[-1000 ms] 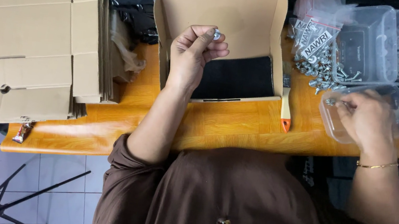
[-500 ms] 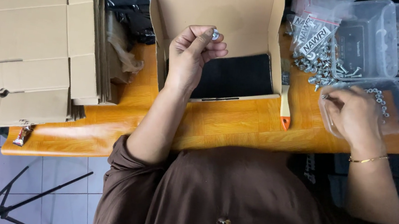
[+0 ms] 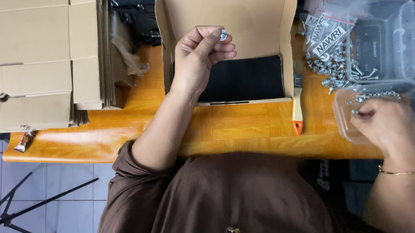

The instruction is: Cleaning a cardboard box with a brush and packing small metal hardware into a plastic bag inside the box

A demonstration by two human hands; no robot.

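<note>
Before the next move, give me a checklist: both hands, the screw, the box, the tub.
1. Left hand has a grip on the silver screw: ok, pinched between thumb and fingers.
2. Cardboard box open below that hand: ok, lid up, black insert inside.
3. Right hand at the clear tub: ok, resting by the loose screws.
4. Right hand holding a screw: cannot tell, fingers hide it.
5. Paintbrush clear of the box: cannot tell, it lies close alongside the wall.

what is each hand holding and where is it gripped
The left hand pinches a small metal screw between thumb and fingertips. The right hand reaches into a clear tub of screws; its hold cannot be told.
</note>
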